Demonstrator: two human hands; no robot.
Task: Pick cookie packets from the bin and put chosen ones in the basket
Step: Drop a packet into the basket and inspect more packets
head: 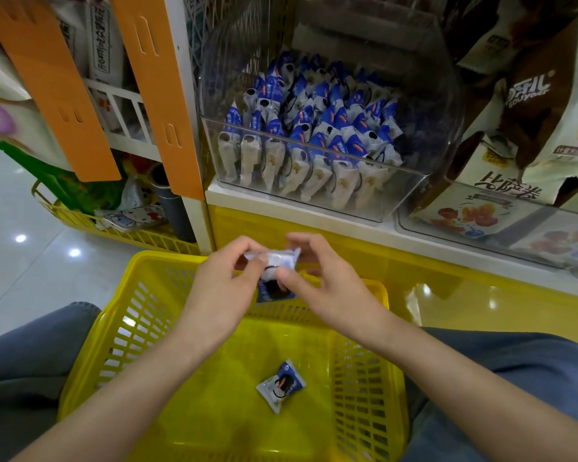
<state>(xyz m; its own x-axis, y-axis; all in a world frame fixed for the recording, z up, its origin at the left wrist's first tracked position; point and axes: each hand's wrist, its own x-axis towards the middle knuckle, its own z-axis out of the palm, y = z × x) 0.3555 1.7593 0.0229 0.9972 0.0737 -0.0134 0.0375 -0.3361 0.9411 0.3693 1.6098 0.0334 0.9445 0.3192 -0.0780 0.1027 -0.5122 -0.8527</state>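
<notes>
Task looks early. One cookie packet [281, 385] already lies flat on the floor of the yellow basket [114, 315], near the middle and apart from the walls.

Both hands are over the basket's far end, just near of the shelf front, on a held packet [276, 260]. Left hand [224, 288] pinches its left end with curled thumb and fingers. Right hand [331, 281] pinches the right side, thumb on the front. A darker blue piece hangs below the fingers; can't tell if it is the same packet folded or a second one.

Reads as checking or choosing; not dropped in yet. Left to do: let this one go into the basket or put it back, then more picks. Clear bin [314, 203] on the shelf, far centre, is packed with rows of bin packets [314, 135], so plenty of stock.

Writing:
- Packets are blue and white with a dark round cookie picture and an orange-red strip. Print too small to read.
- Brown-and-cream bag [531, 105], far right, has a big white logo with small Latin letters, roughly "youyoer", not sure.
- Carton [508, 191] below it has large black Chinese characters.
- White bags [104, 55], far left behind the orange strips [47, 88], carry vertical Chinese text.
- Second yellow basket [80, 218], on the floor at left, holds a Hello Kitty item [134, 216].
</notes>
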